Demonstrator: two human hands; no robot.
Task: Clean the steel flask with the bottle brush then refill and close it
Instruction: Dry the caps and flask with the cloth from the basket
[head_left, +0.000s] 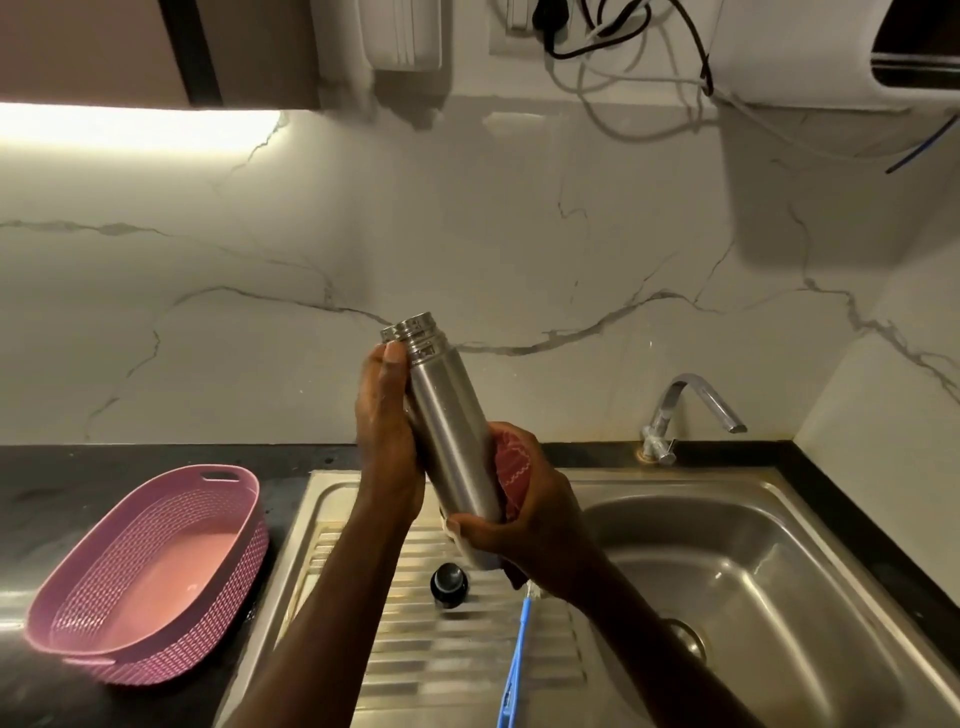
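Black counter, pink basket, steel sink drainboard, black cap, blue brush

It was a home kitchen: a steel sink with tap, marble-look wall, dark surface and pink basket.
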